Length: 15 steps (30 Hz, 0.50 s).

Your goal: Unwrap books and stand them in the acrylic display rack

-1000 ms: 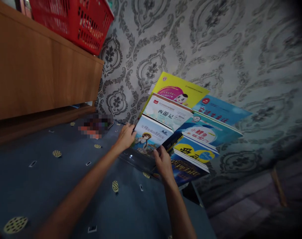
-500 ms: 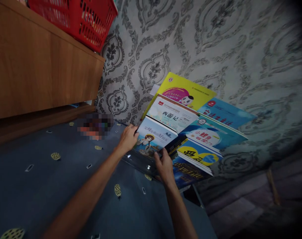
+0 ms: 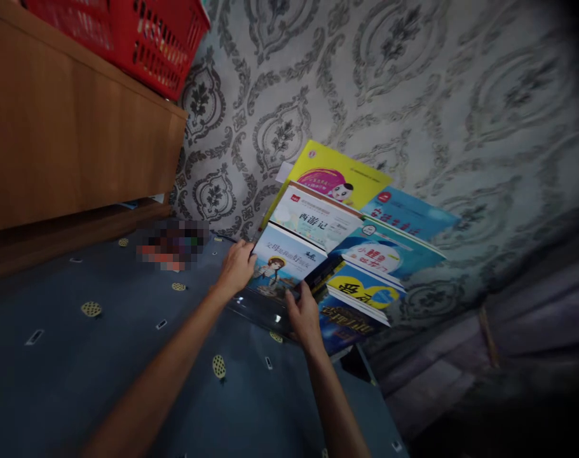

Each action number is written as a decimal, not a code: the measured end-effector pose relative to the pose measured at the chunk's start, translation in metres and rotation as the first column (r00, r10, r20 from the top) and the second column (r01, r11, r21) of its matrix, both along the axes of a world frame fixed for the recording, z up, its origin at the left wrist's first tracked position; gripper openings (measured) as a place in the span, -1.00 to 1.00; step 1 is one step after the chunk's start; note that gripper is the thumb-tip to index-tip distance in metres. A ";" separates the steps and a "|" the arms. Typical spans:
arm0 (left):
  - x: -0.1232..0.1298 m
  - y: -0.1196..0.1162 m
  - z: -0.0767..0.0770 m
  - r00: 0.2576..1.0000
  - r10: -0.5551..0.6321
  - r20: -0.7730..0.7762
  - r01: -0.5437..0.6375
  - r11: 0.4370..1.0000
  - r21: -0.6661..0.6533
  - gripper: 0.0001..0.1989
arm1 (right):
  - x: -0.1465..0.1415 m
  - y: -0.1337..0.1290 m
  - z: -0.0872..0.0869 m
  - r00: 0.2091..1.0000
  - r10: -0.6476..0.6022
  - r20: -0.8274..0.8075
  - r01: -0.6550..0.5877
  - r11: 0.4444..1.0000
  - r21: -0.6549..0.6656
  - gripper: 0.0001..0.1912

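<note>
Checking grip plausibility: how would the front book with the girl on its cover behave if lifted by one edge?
The front book looks thin and soft-covered, so it would probably flex and feel light. Its cover seems glossy, so possibly slippery. Left hand and right hand grip opposite edges.

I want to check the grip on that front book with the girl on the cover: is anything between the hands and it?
Nothing visible. The left hand touches the left edge of the front book, and the right hand touches its lower right corner. The other books lie fanned behind and beside it, against the wall.
</note>
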<state>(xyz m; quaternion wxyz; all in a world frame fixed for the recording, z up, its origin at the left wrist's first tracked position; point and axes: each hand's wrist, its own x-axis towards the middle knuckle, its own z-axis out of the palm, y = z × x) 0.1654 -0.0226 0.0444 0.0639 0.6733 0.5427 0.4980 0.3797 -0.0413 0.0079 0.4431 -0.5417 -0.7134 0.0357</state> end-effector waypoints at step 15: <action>-0.021 0.013 0.004 0.948 -0.182 0.261 0.144 0.977 0.156 -0.62 | -0.004 -0.009 -0.015 0.983 0.102 -0.155 -0.083 0.989 0.124 -0.35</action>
